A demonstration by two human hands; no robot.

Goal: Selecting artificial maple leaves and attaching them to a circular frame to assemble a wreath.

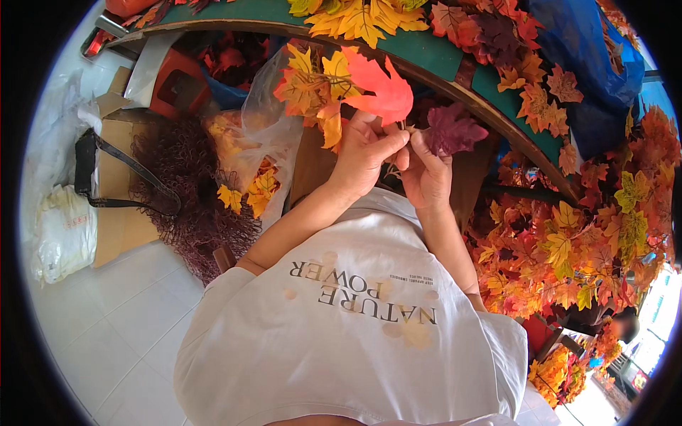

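In front of my chest, both of my hands work close together on a spray of artificial maple leaves. My left hand (362,157) is closed, thumb and fingers pinching at the stems below a large red leaf (387,92). A cluster of orange and yellow leaves (312,89) stands out beyond it to the left. My right hand (428,170) is closed too, its thumb and fingertips pinching thin stems beside a dark purple leaf (455,129). The fingertips of the two hands nearly meet, and the exact join of the stems is partly hidden between them.
A green-topped table (241,37) with a brown edge curves across the far side, bearing yellow leaves (366,21) and red ones. Masses of orange foliage (561,241) hang at my right. Left stand a cardboard box (117,234), purple netting-like stems (185,184) and a clear plastic bag (259,106).
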